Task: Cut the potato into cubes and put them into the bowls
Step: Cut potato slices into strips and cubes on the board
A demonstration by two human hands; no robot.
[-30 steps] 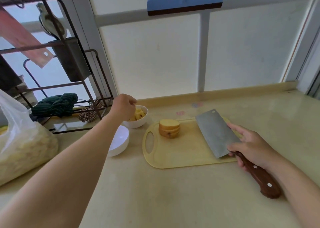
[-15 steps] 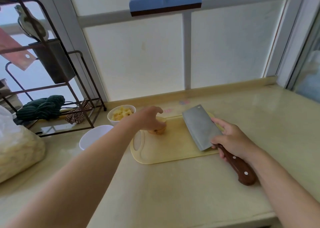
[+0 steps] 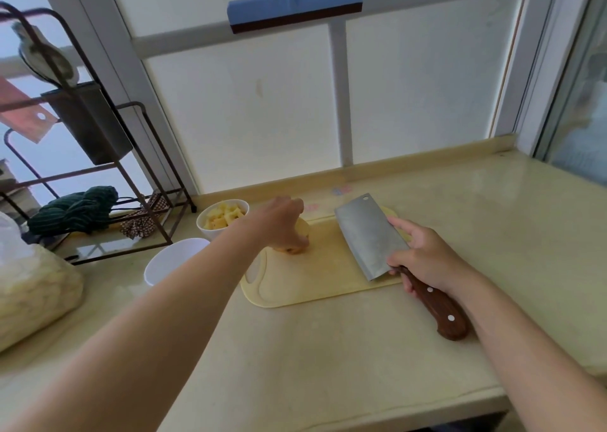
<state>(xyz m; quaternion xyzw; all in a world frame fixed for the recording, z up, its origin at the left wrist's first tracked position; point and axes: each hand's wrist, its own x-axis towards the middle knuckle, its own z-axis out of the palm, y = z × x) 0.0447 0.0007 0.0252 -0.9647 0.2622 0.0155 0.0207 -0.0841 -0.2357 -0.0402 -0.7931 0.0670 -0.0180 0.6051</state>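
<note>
We hold the potato [image 3: 304,232] with our left hand [image 3: 285,223]. The fingers curl down over it and cover most of it, so we see only a bit of yellow. The potato sits on the cutting board [image 3: 315,277], at about ten o'clock on the board.

Our right hand [image 3: 427,260] holds the knife [image 3: 369,236]. The fingers are wrapped round the brown handle right where it meets the blade, and one finger lies along the back edge of the blade. The big flat blade is over the three o'clock side of the board, well apart from the potato. Its far end points to eleven o'clock and the handle points to five o'clock.

From the board, a white bowl [image 3: 210,232] with potato cubes [image 3: 225,216] in it stands at ten o'clock, just beside our left wrist. A second white bowl [image 3: 170,264] stands at nine o'clock, partly hidden by our left arm. We cannot tell what is in it.

All of this is on the pale yellow surface [image 3: 328,349]. Farther out at nine o'clock are a metal rack [image 3: 149,182] with a green cloth [image 3: 75,208] in it, and a see-through bag [image 3: 33,287].
</note>
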